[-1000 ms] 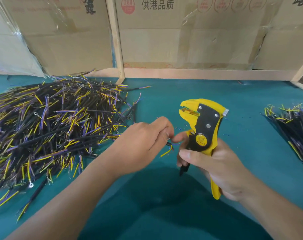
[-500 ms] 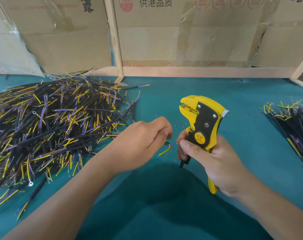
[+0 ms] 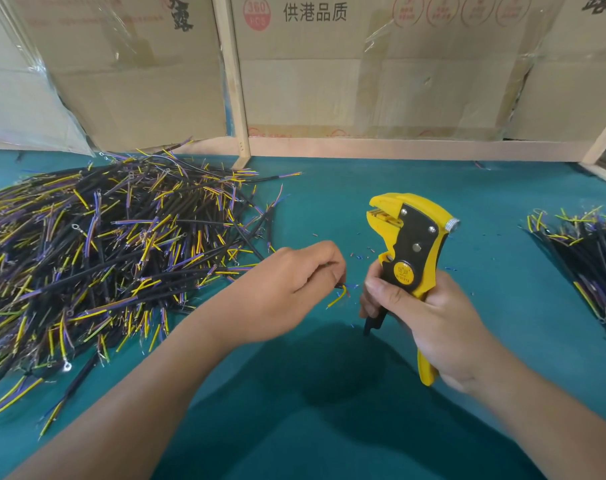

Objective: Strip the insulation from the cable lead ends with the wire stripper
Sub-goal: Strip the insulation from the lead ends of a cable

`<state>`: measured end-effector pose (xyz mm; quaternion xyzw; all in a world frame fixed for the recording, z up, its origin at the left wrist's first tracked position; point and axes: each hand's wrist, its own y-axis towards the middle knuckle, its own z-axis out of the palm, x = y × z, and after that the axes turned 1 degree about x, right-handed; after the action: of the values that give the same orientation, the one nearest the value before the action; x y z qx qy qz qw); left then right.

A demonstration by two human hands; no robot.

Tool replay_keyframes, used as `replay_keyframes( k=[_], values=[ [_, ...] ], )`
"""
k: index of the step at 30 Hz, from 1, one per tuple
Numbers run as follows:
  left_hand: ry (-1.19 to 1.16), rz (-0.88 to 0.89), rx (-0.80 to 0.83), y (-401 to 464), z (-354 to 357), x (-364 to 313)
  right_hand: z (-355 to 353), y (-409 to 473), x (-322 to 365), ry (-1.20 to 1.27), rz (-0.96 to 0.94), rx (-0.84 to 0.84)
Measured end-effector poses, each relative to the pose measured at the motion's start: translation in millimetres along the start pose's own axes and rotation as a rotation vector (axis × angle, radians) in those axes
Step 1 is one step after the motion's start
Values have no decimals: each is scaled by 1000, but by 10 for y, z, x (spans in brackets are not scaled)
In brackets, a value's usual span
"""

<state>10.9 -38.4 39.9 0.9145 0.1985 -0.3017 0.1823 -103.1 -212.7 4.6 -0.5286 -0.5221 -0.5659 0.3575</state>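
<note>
- Left hand [image 3: 287,289] pinches a cable [image 3: 339,295]; its ends point right.
- Right hand [image 3: 429,317] grips the stripper [image 3: 412,251], mouth up and left, above those ends.

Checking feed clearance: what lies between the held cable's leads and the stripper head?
Head view: only bare teal mat with scattered insulation bits.

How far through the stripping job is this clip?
Early, by the piles. Likely done: the small bundle on the right. In hand: the left hand pinches one cable, its leads not yet in the wire stripper that the right hand grips. Left: the large heap.
</note>
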Motion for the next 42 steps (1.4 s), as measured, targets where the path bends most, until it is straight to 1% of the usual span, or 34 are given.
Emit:
replay_keyframes(
  k=[4, 9, 11, 13, 15, 18, 20, 21, 23, 25, 29, 36, 42],
  values=[
    [-268, -64, 92, 0, 8, 1, -14, 31, -8, 72, 46, -44],
    [-352, -54, 108, -11, -5, 83, -66, 72, 1, 217, 93, -92],
    [-388, -64, 107, -12, -7, 109, -92, 82, 28, 299, 148, -96],
    [-402, -77, 93, -1, -4, 116, -114, 84, 64, 399, 229, -62],
    [-380, -71, 77, 13, -2, 126, -132, 79, 96, 473, 307, -6],
    [-323, -45, 59, 14, 4, 152, -143, 69, 133, 448, 367, 44],
    [-290, -9, 14, 12, 5, 143, -120, 60, 148, 432, 373, 62],
    [-244, 17, -23, 15, 10, 130, -106, 55, 145, 434, 370, 66],
    [-73, 66, -109, 26, 38, 89, -74, 40, 141, 423, 363, 71],
    [41, 91, -150, 30, 71, 35, -40, 28, 135, 424, 369, 98],
    [78, 151, -129, 31, 133, -16, -8, 22, 128, 432, 360, 100],
    [104, 137, -118, 38, 160, -5, -20, 24, 128, 450, 329, 103],
    [142, 170, -50, 30, 91, 4, -38, 27, 105, 444, 330, 104]
  ],
)
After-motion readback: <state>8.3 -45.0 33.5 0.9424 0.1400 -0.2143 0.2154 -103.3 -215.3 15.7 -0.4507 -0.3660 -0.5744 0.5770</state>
